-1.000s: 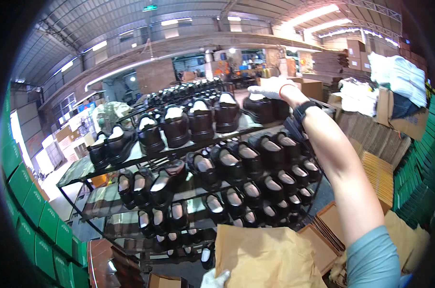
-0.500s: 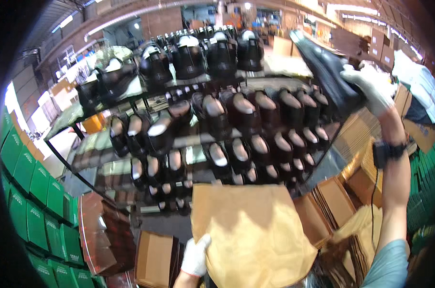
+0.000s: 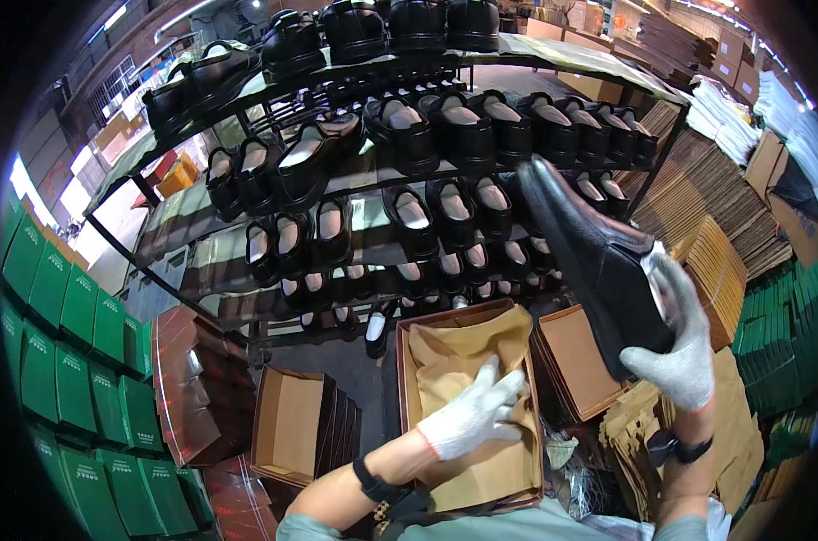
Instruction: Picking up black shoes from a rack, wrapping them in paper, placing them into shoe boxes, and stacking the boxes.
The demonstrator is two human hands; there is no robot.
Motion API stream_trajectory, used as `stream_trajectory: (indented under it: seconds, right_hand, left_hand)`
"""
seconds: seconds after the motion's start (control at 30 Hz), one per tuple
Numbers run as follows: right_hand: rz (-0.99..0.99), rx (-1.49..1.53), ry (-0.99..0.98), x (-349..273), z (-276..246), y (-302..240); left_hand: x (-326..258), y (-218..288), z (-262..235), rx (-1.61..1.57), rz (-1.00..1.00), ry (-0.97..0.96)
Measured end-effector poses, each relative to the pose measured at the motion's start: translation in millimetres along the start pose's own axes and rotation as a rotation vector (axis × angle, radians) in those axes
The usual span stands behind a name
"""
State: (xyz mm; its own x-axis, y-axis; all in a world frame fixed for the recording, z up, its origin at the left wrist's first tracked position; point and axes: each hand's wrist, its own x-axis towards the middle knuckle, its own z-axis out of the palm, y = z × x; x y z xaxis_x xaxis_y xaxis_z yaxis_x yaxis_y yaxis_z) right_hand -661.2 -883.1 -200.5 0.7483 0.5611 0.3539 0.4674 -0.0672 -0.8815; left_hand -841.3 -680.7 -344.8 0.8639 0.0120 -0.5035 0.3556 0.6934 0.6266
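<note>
A black leather shoe [image 3: 598, 261] is gripped near its opening by my right hand [image 3: 684, 338], in a white glove. The shoe is raised, its toe pointing up and to the left. My left hand [image 3: 477, 410], gloved too, lies with fingers spread on tan wrapping paper [image 3: 468, 347]. That paper lines a brown shoebox [image 3: 403, 379] without a lid, right in front of my body. Part of the paper is hidden under my left hand and forearm.
Ahead stands a metal rack [image 3: 202, 302] with several tiers of black shoes. Open brown boxes [image 3: 292, 424] are nested at left, with more boxes [image 3: 580, 361] at right. Green shoeboxes [image 3: 71, 311] wall the left side; tan paper sheets [image 3: 716, 442] lie at lower right.
My right hand has brought the shoe down from beside the rack's upper shelf. The paper my left hand held up now lines the shoebox, and that hand has opened on it.
</note>
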Motion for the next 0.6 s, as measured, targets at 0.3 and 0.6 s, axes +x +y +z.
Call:
stream_trajectory:
  seconds: [0.3,0.6]
  right_hand:
    - [-0.362,-0.054,-0.157,96,19,-56]
    - [-0.461,-0.357,-1.070,161,110,-72]
  left_hand:
    - [-73,-20,24,1.640,1.112,-0.220]
    - [-84,-41,-30,1.700,0.668,-0.445]
